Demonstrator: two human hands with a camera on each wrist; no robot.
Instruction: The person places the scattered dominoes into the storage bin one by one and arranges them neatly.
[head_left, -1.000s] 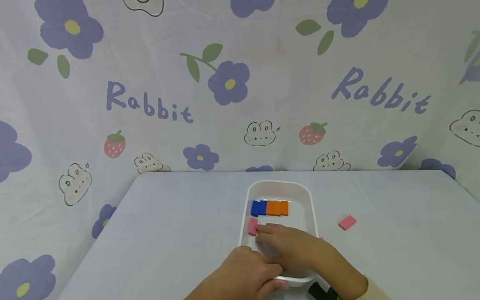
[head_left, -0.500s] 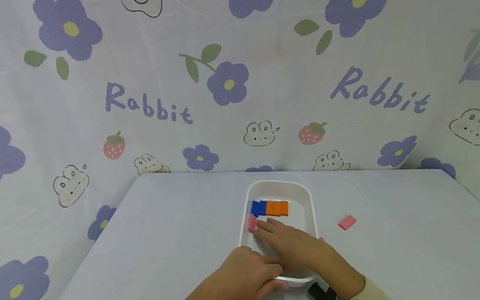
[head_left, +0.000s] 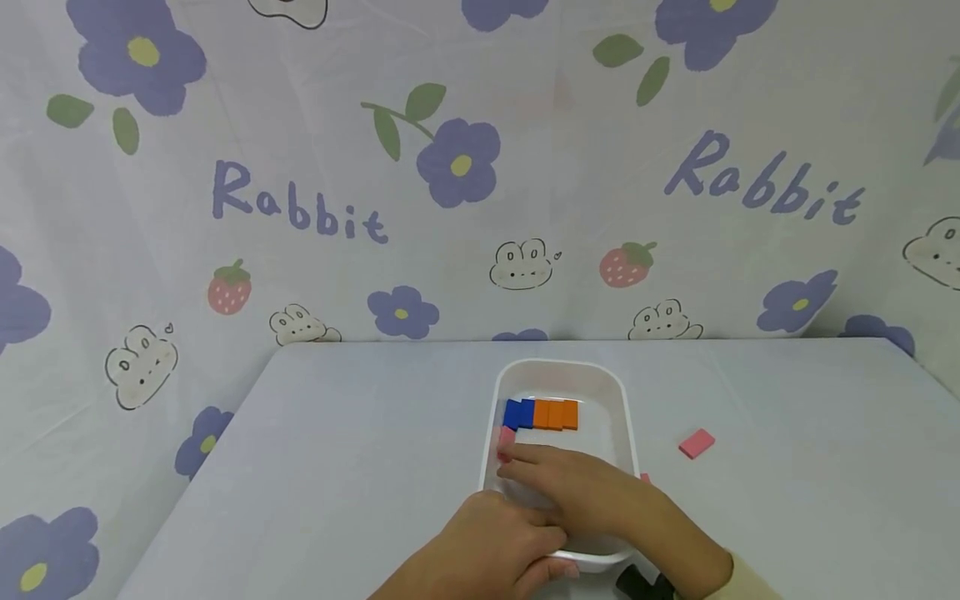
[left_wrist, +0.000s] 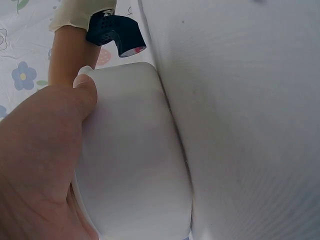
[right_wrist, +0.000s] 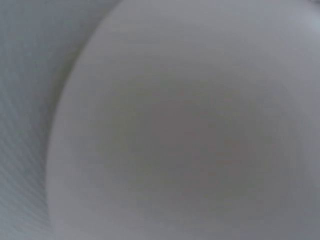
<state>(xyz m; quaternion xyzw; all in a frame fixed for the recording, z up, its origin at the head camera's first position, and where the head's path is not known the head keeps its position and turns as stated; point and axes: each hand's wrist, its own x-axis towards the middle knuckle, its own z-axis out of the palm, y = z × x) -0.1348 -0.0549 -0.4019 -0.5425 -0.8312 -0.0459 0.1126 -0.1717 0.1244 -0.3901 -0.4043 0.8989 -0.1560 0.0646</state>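
Note:
A white tray (head_left: 562, 379) with rounded corners stands on the table, seen whole only in the head view. My left hand (head_left: 498, 542) grips its near rim; in the left wrist view the thumb lies over the edge of the tray (left_wrist: 130, 150). Inside, my right hand (head_left: 577, 492) reaches across to the left wall. Its extended fingertips rest on a pink tile (head_left: 507, 434) and cover the lower part. Just beyond lie blue tiles (head_left: 519, 414) and orange tiles (head_left: 556, 415), side by side in a row. The right wrist view is filled by a blurred pale surface.
Right of the tray, a pink tile (head_left: 697, 443) lies on the white table (head_left: 375, 450). A second pink piece (head_left: 645, 477) peeks out beside the tray wall, mostly hidden by the right forearm. A black device (left_wrist: 117, 32) is strapped at the right wrist. A patterned cloth hangs behind.
The pink tile in the tray has slid away from me, up against the blue tiles. My right fingertips have shifted left, from beside it to over it. The left hand stays put.

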